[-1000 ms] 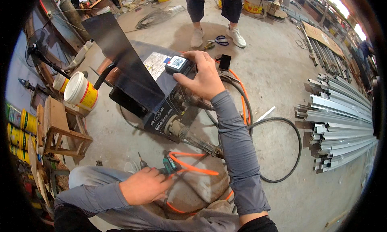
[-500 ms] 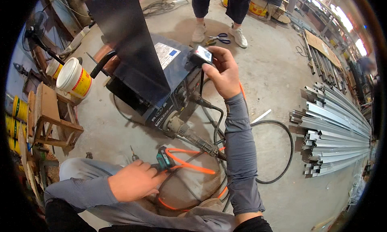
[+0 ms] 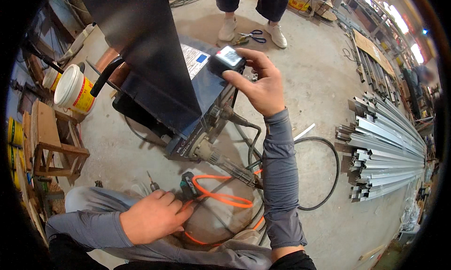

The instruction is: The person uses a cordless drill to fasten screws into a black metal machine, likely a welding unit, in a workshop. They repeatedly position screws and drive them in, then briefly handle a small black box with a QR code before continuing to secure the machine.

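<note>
My left hand [image 3: 155,216] is closed on a cordless drill [image 3: 189,184] with a teal and black base; its bit pokes out past my fingers. My palm hides most of its body. Higher up, my right hand [image 3: 258,80] pinches a small black box with a pale, shiny face [image 3: 228,58] between thumb and fingers. The box is over the near right edge of a dark blue machine [image 3: 203,84], which looks like a welder. A dark sheet panel [image 3: 145,49] stands up from the machine. A thick cable plug [image 3: 221,159] sticks out of its front.
Orange hose [image 3: 225,199] and black cables [image 3: 336,176] loop over the floor near my knees. A wooden stool [image 3: 51,138] and a white bucket [image 3: 74,89] stand at left. Metal profiles [image 3: 385,148] lie at right. Pliers [image 3: 253,35] lie between another person's shoes [image 3: 277,34].
My view has shifted slightly, so the machine and stool sit farther left. The box in my right hand has moved a little left and up. Both hands keep their hold.
</note>
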Motion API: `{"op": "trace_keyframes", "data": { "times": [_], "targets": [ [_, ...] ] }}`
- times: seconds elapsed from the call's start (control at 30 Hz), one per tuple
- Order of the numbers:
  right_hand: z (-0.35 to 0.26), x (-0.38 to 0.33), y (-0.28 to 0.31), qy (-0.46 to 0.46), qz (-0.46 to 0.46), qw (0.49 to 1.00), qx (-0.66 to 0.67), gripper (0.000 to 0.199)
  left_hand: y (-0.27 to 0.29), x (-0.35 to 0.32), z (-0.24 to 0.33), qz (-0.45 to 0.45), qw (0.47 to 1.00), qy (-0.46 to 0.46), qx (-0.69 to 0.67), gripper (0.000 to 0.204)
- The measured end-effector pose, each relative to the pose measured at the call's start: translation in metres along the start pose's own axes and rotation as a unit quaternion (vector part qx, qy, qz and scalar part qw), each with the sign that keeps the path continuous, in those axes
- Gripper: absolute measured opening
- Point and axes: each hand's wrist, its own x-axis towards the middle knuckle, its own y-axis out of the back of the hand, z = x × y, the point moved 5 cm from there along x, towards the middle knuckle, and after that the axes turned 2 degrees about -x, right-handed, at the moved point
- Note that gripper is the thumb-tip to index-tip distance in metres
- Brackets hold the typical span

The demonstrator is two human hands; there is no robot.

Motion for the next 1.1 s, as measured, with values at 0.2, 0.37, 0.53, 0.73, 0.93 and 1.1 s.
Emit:
{"op": "trace_keyframes", "data": {
  "times": [0.2, 0.37, 0.53, 0.73, 0.93, 1.1],
  "targets": [
    [-0.011, 0.001, 0.002, 0.05, -0.059, 0.995, -0.065, 0.056, 0.0, 0.002, -0.004, 0.048, 0.999, -0.004, -0.008, 0.047],
    [-0.019, -0.002, 0.005, 0.094, -0.092, 0.986, -0.101, 0.059, 0.074, -0.012, -0.031, 0.417, 0.907, 0.061, 0.013, 0.032],
    [-0.001, -0.018, 0.019, 0.062, -0.055, 0.996, 0.029, 0.057, 0.108, -0.008, -0.039, 0.515, 0.853, 0.089, -0.001, 0.033],
    [-0.012, -0.015, 0.028, 0.033, -0.054, 0.998, -0.017, 0.055, 0.104, 0.01, -0.052, 0.49, 0.868, 0.06, 0.043, 0.039],
    [-0.047, 0.0, 0.031, 0.139, -0.058, 0.968, -0.203, 0.043, 0.087, 0.028, -0.064, 0.513, 0.856, 0.063, 0.029, 0.038],
    [-0.045, 0.005, 0.029, 0.138, -0.048, 0.965, -0.22, 0.046, 0.078, 0.036, -0.073, 0.573, 0.815, 0.046, 0.07, 0.029]
  ]
}}
